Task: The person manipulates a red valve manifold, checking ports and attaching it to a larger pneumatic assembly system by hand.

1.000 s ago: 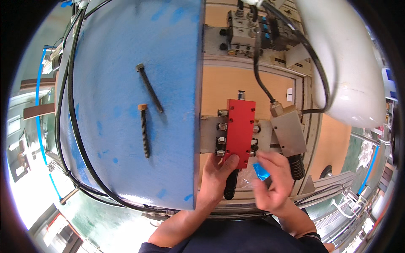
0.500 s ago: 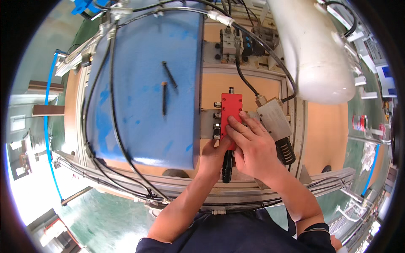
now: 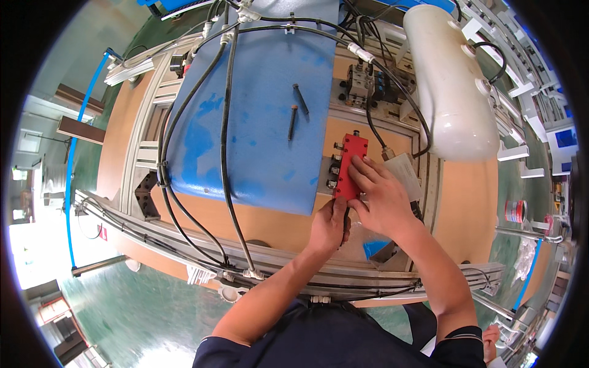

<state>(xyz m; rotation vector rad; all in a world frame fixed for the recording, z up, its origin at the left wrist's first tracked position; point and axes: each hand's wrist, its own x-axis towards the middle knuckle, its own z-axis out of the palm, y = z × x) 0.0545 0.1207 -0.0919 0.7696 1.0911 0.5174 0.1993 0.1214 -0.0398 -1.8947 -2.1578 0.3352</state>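
Both forearms come in from the lower edge and meet at the red valve block (image 3: 350, 167), which sits on the desk (image 3: 466, 208) at the right edge of the blue sheet (image 3: 264, 129). The right hand (image 3: 383, 199) lies flat over the lower part of the block, fingers spread and touching it, the grip loose. The left hand (image 3: 329, 224) is just below, its grip closed around a dark tool handle (image 3: 345, 219); the tool tip is hidden by the fingers. Two dark bolts (image 3: 296, 110) lie on the sheet. A white tank (image 3: 451, 92) lies near the block, to its right.
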